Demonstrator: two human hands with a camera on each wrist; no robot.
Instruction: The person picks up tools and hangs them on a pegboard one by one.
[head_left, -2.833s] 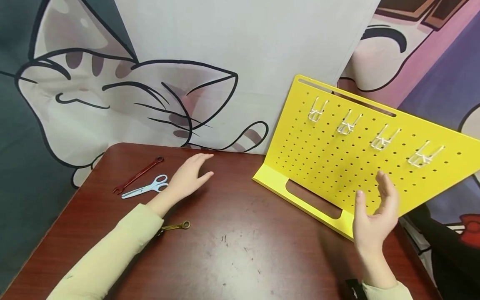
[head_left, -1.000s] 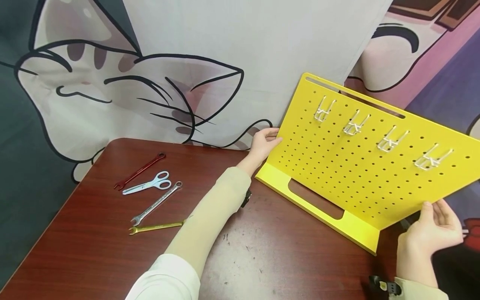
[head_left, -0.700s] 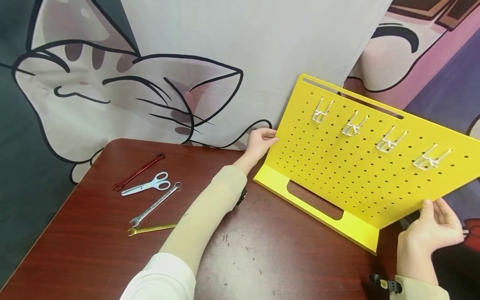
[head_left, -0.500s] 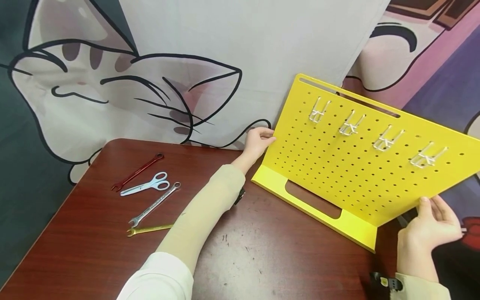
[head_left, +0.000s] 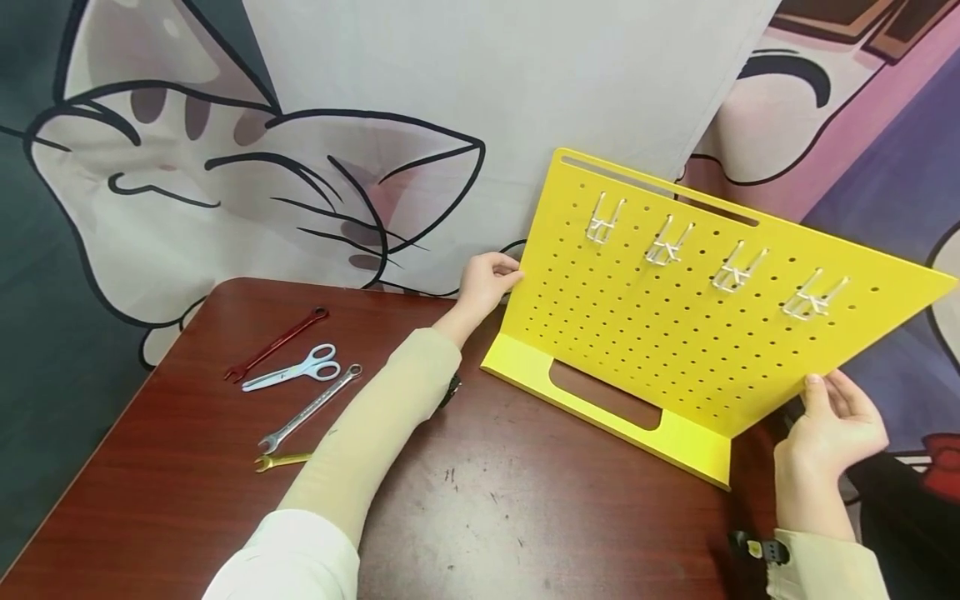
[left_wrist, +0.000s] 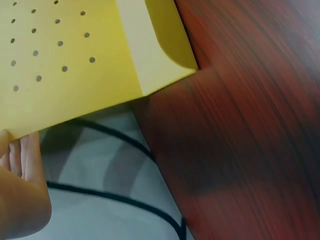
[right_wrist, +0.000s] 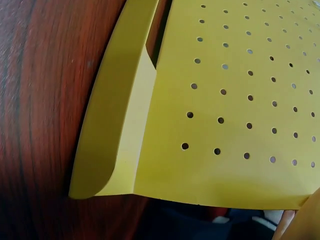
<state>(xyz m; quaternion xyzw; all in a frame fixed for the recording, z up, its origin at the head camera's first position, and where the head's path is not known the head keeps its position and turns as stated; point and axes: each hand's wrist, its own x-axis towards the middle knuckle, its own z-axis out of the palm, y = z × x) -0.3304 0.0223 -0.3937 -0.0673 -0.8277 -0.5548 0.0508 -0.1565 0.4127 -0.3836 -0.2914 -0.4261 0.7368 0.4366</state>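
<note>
A yellow pegboard stand (head_left: 645,333) leans back on the table at the right, with several white wire hooks (head_left: 665,250) in a row near its top. My left hand (head_left: 483,287) pinches the board's left edge between thumb and fingers; the left wrist view shows that hand (left_wrist: 22,195) at the edge too. At the opposite side my right hand (head_left: 832,425) grips the right edge, thumb in front and fingers behind. Only a small part of the right hand (right_wrist: 302,222) shows in the right wrist view.
Left on the brown table (head_left: 465,525) lie a red wrench (head_left: 277,343), light blue scissors (head_left: 296,369), a silver wrench (head_left: 311,410) and a gold wrench (head_left: 281,461), partly hidden by my left sleeve. A cartoon-printed backdrop (head_left: 360,67) stands behind the table.
Both hands came from apart to hold the pegboard by its two side edges. Over the last half second the board has slid left with both hands. The tools stayed put.
</note>
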